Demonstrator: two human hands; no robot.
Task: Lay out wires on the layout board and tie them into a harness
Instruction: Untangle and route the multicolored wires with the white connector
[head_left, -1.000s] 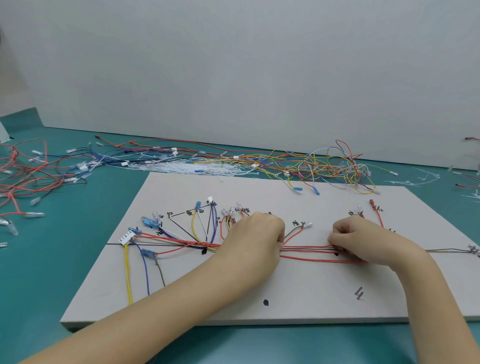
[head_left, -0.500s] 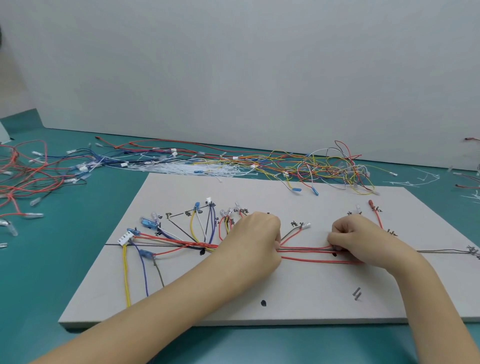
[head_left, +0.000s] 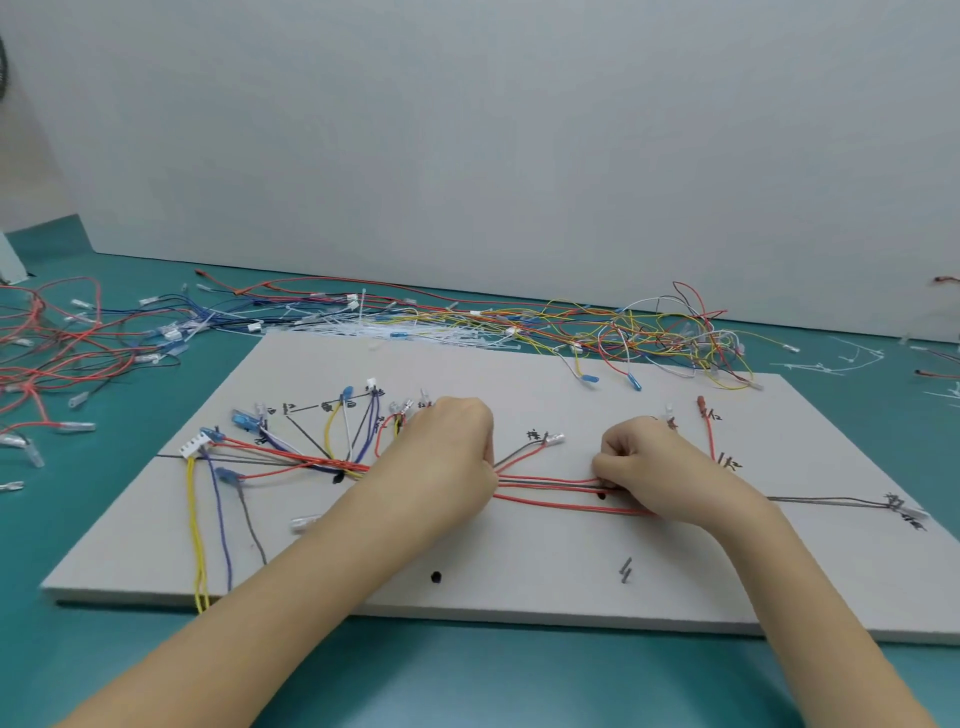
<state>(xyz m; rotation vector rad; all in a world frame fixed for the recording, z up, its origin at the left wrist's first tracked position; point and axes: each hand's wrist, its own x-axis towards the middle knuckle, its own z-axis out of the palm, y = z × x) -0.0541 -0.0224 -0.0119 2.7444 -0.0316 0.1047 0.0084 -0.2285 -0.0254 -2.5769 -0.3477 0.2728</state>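
Observation:
A grey layout board (head_left: 519, 587) lies on the teal table, marked with lines and labels. Coloured wires fan out over its left part, ending at a white connector (head_left: 193, 446) and blue terminals. A bundle of red and dark wires (head_left: 545, 491) runs along the board's middle line. My left hand (head_left: 447, 457) grips this bundle at its left, fingers curled. My right hand (head_left: 649, 470) pinches the same bundle further right, near a black dot. A dark wire (head_left: 831, 501) continues right to the board's edge. A red wire (head_left: 707, 426) stands above my right hand.
Loose wires in red, yellow, blue and white lie tangled behind the board (head_left: 649, 332) and at the far left (head_left: 57, 358). White cable ties (head_left: 363, 330) are heaped at the board's back edge, more at the right (head_left: 841, 364). A grey wall stands behind.
Both hands stay on the wire bundle. The gap between them along the wires looks slightly wider, with more of the red wires showing.

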